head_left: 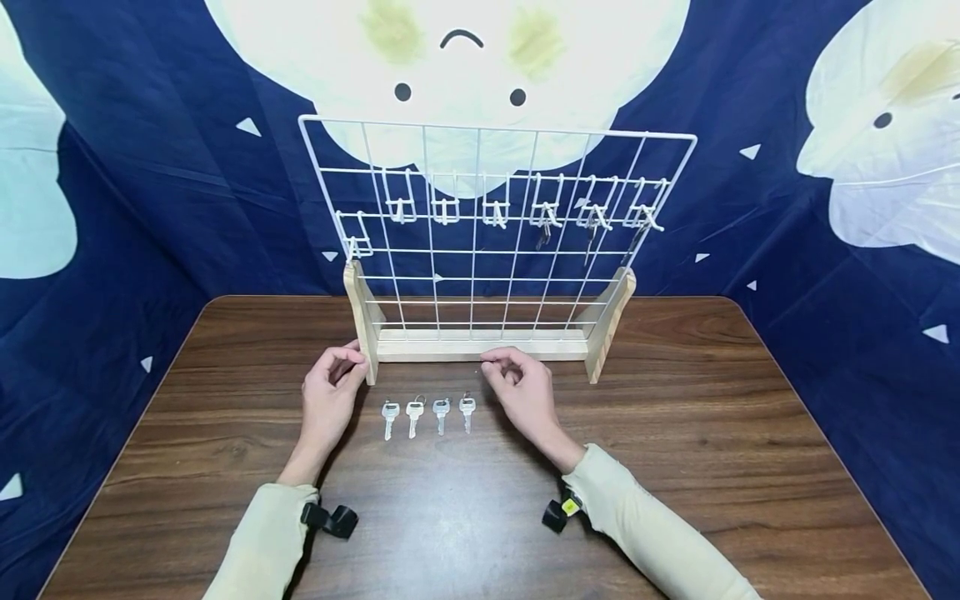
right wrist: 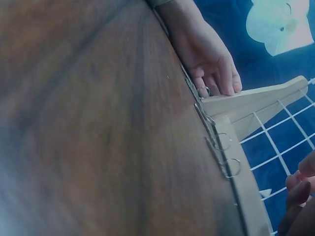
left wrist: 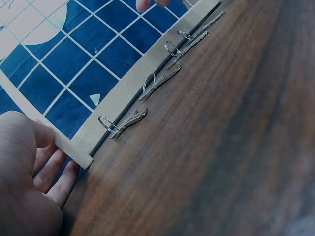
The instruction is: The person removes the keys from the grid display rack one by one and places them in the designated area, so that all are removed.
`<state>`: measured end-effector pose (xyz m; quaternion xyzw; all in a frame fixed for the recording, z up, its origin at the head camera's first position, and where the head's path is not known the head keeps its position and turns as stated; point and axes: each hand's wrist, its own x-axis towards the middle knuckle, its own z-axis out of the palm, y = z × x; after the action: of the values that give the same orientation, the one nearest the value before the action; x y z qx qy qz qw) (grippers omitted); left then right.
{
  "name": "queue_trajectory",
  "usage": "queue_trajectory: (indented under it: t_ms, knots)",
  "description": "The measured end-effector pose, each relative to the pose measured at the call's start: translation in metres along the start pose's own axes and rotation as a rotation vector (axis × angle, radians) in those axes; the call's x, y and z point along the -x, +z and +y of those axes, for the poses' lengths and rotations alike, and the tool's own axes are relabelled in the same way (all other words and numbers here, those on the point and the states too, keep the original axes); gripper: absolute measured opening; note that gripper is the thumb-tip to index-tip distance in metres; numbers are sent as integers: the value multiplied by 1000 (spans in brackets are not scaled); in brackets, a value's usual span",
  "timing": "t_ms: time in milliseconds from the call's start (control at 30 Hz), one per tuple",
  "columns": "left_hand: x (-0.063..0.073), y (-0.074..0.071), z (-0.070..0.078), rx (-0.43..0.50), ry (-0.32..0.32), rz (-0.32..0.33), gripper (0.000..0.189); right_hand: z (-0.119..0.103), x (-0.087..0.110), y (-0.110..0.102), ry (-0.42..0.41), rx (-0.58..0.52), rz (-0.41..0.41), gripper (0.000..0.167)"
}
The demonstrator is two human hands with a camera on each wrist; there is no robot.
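My left hand (head_left: 330, 387) is beside the left wooden leg (head_left: 362, 317) of a white wire-grid rack. Its loosely bent fingers lie against the leg's outer side, in the left wrist view too; no finger shows on the inner side. Near the middle of the wooden base bar (head_left: 427, 346), my right hand (head_left: 525, 396) has loosely bent fingers, thumb close to index, with nothing visible in them. Between the hands, several silver keys (head_left: 441, 417) with rings lie in a row on the table. Both wrist views show these keys (left wrist: 160, 84) (right wrist: 216, 147) edge-on.
Several white hooks (head_left: 495, 215) hang across the grid (head_left: 480, 250), the leftmost one (head_left: 356, 243) lower. Dark-looking keys (head_left: 543, 236) hang from the three right hooks. The brown wooden table (head_left: 712, 433) meets a blue cloth (head_left: 247, 217) behind and at the sides.
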<state>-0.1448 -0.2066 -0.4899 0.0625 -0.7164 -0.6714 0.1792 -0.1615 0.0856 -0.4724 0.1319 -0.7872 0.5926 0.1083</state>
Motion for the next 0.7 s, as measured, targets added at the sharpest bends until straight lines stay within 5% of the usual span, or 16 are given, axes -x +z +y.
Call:
queue_trajectory:
  t_ms: [700]
  knots:
    - [1, 0, 1, 24, 5, -3, 13, -51, -16, -29, -209, -40, 152, 12]
